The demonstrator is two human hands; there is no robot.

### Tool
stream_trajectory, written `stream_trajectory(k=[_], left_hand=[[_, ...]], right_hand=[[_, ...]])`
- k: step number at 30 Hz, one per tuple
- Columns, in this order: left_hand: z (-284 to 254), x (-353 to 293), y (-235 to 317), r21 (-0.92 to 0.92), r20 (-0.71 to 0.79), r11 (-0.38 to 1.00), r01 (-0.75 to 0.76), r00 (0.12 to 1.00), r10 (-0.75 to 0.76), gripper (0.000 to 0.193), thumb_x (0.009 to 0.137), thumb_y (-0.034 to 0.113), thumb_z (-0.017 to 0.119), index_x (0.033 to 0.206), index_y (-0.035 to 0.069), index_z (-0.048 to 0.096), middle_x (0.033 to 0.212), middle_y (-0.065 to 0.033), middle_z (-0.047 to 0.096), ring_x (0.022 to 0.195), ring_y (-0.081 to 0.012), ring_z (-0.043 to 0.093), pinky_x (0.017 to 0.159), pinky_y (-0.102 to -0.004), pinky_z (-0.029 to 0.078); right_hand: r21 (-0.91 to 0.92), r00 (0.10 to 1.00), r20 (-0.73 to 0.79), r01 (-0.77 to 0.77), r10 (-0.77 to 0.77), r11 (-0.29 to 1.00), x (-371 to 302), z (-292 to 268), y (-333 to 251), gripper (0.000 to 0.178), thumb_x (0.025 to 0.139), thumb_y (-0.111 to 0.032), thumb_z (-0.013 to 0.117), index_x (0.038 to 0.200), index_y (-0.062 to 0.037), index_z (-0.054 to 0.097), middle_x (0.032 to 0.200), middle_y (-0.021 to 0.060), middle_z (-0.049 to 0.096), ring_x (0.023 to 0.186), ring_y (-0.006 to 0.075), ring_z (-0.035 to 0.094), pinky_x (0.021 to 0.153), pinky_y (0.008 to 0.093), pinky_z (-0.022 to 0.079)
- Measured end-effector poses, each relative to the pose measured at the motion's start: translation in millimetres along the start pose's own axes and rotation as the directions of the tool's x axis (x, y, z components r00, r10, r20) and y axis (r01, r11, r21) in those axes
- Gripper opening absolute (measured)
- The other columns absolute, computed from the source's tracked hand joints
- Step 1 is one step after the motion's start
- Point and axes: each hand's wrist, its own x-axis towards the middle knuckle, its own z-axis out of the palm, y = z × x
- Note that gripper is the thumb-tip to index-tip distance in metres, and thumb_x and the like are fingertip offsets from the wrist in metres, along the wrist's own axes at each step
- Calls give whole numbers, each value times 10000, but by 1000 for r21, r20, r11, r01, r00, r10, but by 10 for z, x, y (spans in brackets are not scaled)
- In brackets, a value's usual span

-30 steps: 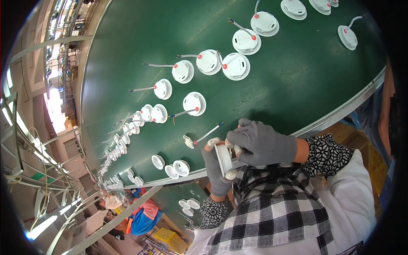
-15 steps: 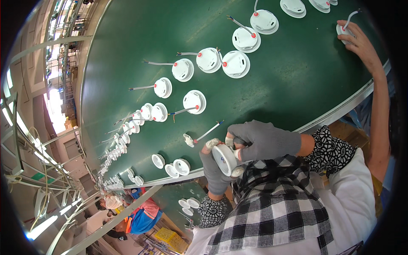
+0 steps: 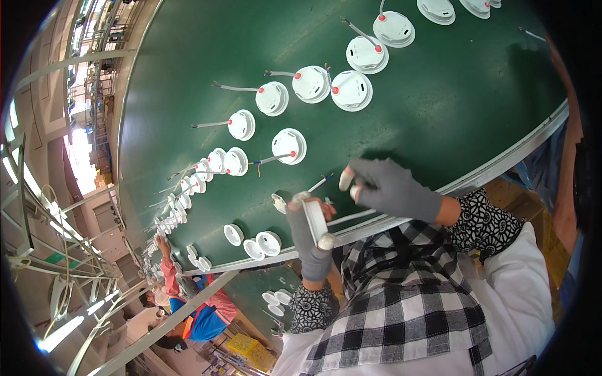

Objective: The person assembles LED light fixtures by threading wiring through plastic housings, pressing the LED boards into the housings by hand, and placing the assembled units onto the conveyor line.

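Hands (image 3: 303, 241) (image 3: 401, 191) now apart, white fitting (image 3: 315, 222) in left

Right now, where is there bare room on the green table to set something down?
The widest bare patch of green table lies between your right hand, the cabled white units and the metal edge. Another is upper left, above the gray cables. Crowded: the left, where more units bunch.

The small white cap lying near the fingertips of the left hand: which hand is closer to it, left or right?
The left hand: it holds a white housing just right of the cap. The right hand is farther right.
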Motion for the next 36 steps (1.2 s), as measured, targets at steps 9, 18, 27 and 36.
stream_trajectory(k=[9,18,27,36], left_hand=[[42,-97,347,757,155,554,-348,918,365,891,613,258,888,1295,-8,380,1103,-174,525,932,-274,595,785,-358,514],[-38,-333,494,522,170,809,-270,963,211,937,632,226,879,1338,-15,312,1142,-174,511,1015,-299,593,852,-357,516],[-179,-546,429,355,201,932,-71,980,-2,945,654,243,869,1360,2,289,1258,-156,491,1140,-249,564,937,-344,486],[-190,-664,381,449,223,876,-176,971,81,961,622,304,899,1284,-29,288,1149,-146,533,1042,-210,602,858,-327,519]], right_hand=[[-70,993,116,31,-23,997,-242,-25,-421,339,854,-261,645,1095,-45,543,650,31,546,553,117,528,554,298,447],[-67,958,239,-149,161,987,-399,110,-625,379,854,-312,647,1033,3,535,707,50,610,617,98,565,588,269,461],[-153,937,278,-174,212,973,-413,315,-676,376,858,-349,619,1001,-4,576,736,85,640,646,123,601,600,284,473],[-211,963,172,-169,206,963,-471,553,-641,236,801,-208,620,930,-11,637,731,113,658,617,165,623,593,311,483]])
